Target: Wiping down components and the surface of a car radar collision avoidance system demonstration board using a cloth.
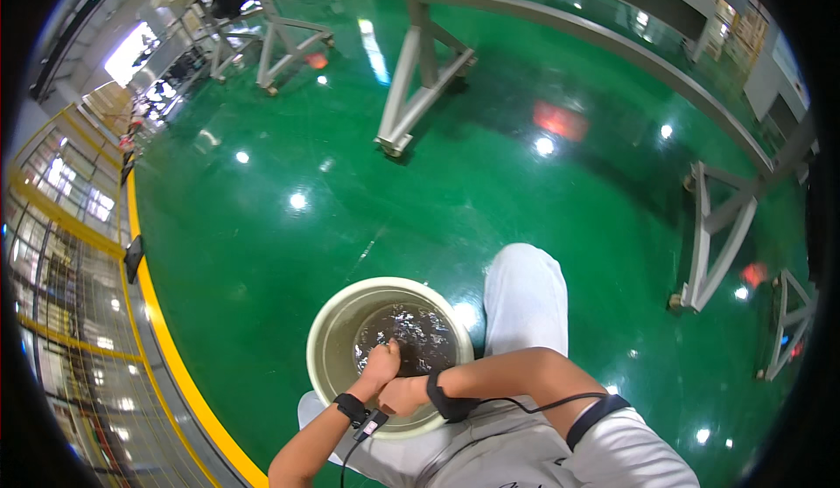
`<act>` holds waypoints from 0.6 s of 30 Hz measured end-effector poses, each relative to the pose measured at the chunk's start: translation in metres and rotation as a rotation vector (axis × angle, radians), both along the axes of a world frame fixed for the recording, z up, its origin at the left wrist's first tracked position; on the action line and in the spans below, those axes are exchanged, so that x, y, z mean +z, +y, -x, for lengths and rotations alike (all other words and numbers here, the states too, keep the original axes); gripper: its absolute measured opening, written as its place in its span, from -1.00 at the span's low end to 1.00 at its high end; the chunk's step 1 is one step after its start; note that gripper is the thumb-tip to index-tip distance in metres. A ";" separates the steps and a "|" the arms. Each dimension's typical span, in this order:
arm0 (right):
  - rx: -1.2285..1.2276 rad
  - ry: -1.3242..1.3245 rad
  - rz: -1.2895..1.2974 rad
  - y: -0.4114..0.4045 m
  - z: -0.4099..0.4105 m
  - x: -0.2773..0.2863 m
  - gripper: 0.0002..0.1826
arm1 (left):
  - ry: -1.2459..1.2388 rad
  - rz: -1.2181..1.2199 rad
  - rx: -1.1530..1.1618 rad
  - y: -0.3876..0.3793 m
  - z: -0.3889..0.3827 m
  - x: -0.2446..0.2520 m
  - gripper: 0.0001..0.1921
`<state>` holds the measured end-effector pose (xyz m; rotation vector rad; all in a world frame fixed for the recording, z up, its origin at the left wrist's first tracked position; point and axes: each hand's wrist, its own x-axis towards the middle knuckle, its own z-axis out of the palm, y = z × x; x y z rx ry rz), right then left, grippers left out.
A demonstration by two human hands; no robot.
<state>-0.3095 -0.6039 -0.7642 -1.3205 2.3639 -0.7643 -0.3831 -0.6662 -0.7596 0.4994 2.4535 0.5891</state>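
A pale cream plastic bucket stands on the floor between my knees. Dark, rippling water with bright reflections fills its lower part. My left hand is over the water, thumb up and fingers curled. Close against it, my right hand is inside the near rim, its fingers turned down and mostly hidden. The picture does not settle whether either hand grips something. Both wrists wear black straps, the left wrist strap with a small cabled device beside it.
Glossy green floor surrounds the bucket. Grey metal frames on casters stand ahead and to the right. Along the left run a yellow floor line and a yellow-framed mesh fence. A black cable crosses my right forearm.
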 end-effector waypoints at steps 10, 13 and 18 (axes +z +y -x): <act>-0.144 0.298 0.233 0.052 -0.011 0.044 -0.83 | -0.830 -0.812 0.457 0.009 0.006 0.058 -0.37; -0.442 0.340 0.577 0.056 -0.025 0.034 -0.71 | -0.770 -0.943 0.419 0.013 0.003 0.072 -0.37; -1.210 0.099 0.967 0.049 -0.030 0.036 -0.49 | -0.539 -0.966 0.445 0.023 -0.005 0.067 -0.38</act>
